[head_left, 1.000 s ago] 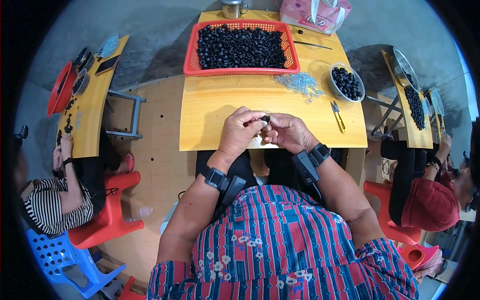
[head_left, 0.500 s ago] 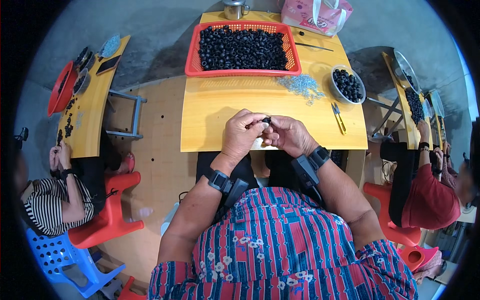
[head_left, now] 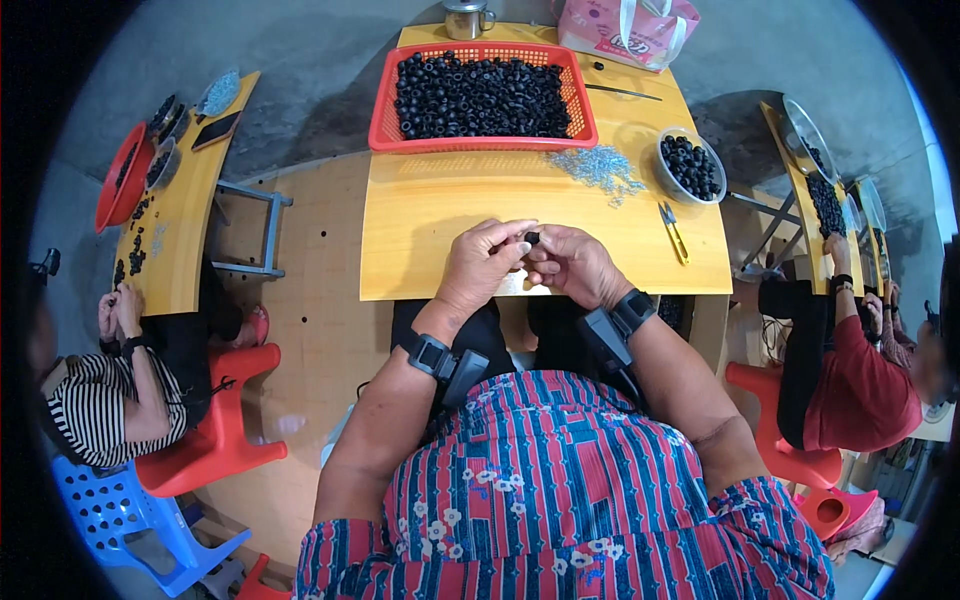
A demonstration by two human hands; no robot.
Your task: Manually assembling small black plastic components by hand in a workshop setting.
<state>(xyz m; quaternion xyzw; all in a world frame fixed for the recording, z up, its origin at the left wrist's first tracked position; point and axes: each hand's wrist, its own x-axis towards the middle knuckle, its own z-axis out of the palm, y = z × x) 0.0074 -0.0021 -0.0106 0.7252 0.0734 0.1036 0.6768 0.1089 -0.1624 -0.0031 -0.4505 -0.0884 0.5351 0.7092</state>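
Two hands: left hand (head_left: 480,265) and right hand (head_left: 578,265) pinching, hardly shifted this last second.
Black piece (head_left: 532,239): between them, over the table's (head_left: 420,220) near edge, seemingly still being worked.
Yellow snips (head_left: 678,242): right, untouched.
Red basket (head_left: 480,146): far, heaped black parts (head_left: 480,95).

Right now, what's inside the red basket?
Red basket: a broad heap of small black parts, many ring-shaped. The heap covers its lower layers and most of the basket's floor, so anything beneath can't be seen.
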